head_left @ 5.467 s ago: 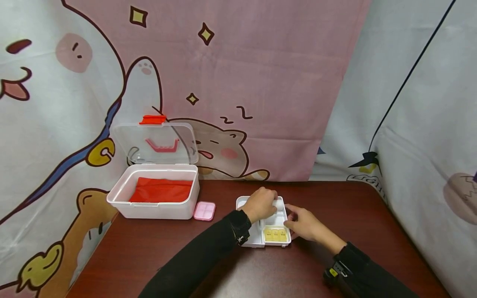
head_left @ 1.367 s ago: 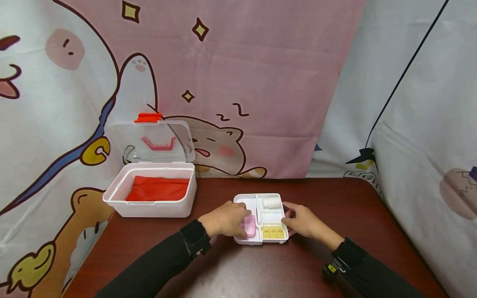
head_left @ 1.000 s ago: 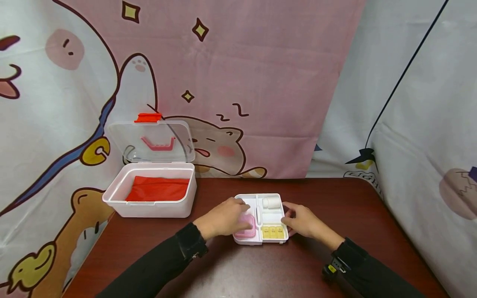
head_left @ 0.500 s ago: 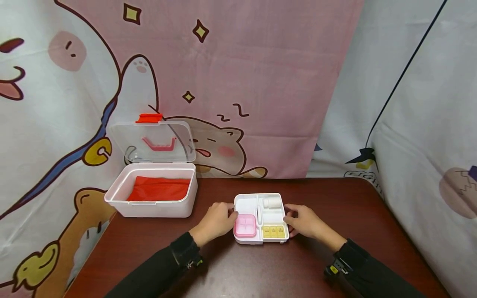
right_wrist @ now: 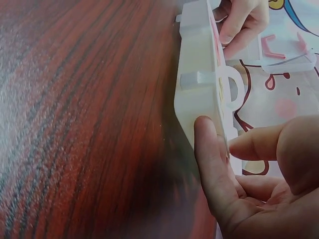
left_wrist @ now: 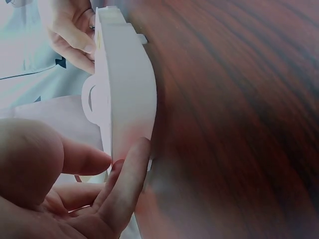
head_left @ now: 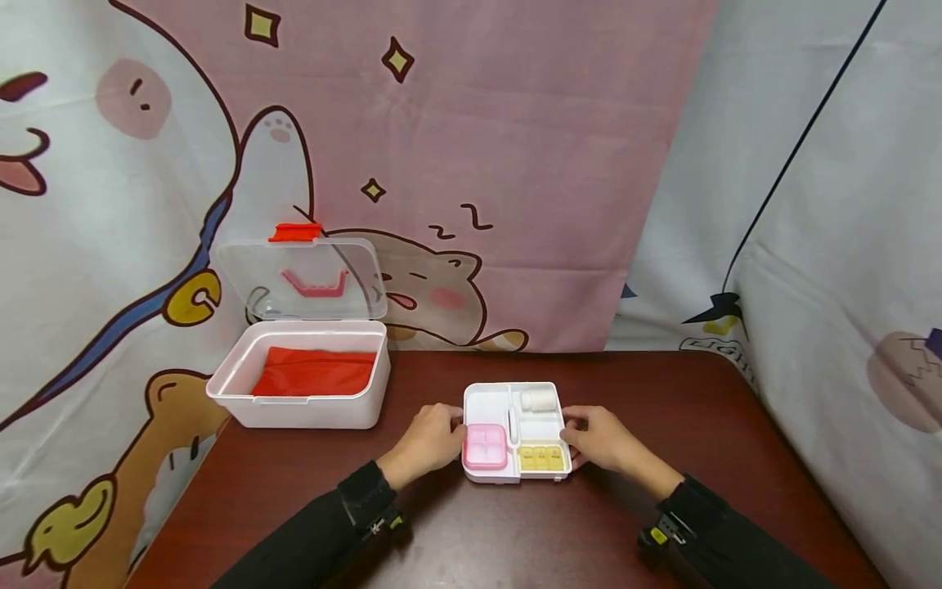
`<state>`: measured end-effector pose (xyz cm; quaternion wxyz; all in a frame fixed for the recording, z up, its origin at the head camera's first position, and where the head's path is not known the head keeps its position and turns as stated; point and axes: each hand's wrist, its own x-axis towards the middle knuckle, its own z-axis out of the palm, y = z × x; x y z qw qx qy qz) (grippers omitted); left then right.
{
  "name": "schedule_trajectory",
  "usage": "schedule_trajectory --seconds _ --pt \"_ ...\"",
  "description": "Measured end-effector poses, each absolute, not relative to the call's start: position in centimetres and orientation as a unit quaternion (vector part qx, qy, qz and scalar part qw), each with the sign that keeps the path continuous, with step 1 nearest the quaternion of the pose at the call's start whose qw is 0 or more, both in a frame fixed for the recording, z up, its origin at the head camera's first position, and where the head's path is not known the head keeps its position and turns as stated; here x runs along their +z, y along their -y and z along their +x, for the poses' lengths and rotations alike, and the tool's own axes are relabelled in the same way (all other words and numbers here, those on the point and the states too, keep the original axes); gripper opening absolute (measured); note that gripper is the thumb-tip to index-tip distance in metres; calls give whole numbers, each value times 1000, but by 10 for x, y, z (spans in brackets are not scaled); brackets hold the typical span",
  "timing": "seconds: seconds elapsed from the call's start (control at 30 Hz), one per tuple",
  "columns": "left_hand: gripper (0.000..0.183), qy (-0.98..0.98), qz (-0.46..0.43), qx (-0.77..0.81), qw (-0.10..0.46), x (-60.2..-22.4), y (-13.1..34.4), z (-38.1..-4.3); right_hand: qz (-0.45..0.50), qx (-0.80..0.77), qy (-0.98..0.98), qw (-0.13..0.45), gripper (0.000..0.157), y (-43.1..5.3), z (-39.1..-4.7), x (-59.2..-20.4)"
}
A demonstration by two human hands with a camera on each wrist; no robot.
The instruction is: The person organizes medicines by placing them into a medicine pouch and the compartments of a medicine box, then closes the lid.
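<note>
A white compartment box (head_left: 486, 403) lies open-topped on the table, in the middle of the head view. A pink four-part pill case (head_left: 485, 447) sits in its front left section. Yellow labelled pieces (head_left: 540, 458) fill the front right section, and a white roll (head_left: 538, 399) lies at the back right. The left hand (head_left: 432, 440) holds the box's left edge, its thumb at the rim and fingers against the side wall (left_wrist: 132, 99). At the opposite edge the right hand (head_left: 599, 438) holds likewise, fingers on the side wall (right_wrist: 197, 107).
To the left stands a white storage bin (head_left: 312, 415) with its clear lid (head_left: 316, 307) raised. Inside it lies a red pouch (head_left: 316, 372). Behind the brown table (head_left: 515, 540) hangs a printed cloth (head_left: 515, 164).
The pink pill case, first on the table by the bin, now sits in the white box. My left hand has let go of it and moved to the box's left edge. My right hand stays put.
</note>
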<state>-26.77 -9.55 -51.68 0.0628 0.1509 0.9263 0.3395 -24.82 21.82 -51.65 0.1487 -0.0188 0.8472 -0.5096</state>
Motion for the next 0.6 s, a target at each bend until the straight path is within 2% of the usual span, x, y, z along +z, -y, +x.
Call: schedule_trajectory --seconds 0.17,0.2,0.4,0.43,0.6 --pt "27 -923 161 347 42 -514 99 -266 -19 -519 -843 140 50 -217 -246 -515" --pt "30 -918 179 354 27 -525 105 -272 -19 -521 -842 138 51 -217 -246 -514" --pt "38 -919 163 359 19 -493 118 -266 -29 -563 -816 125 53 -209 -245 -498" --pt "35 -924 142 354 26 -473 116 -259 -32 -570 -811 125 53 -206 -245 -494" --pt "32 -934 126 333 -11 -448 132 -256 -45 -581 -803 125 52 -188 -248 -469"
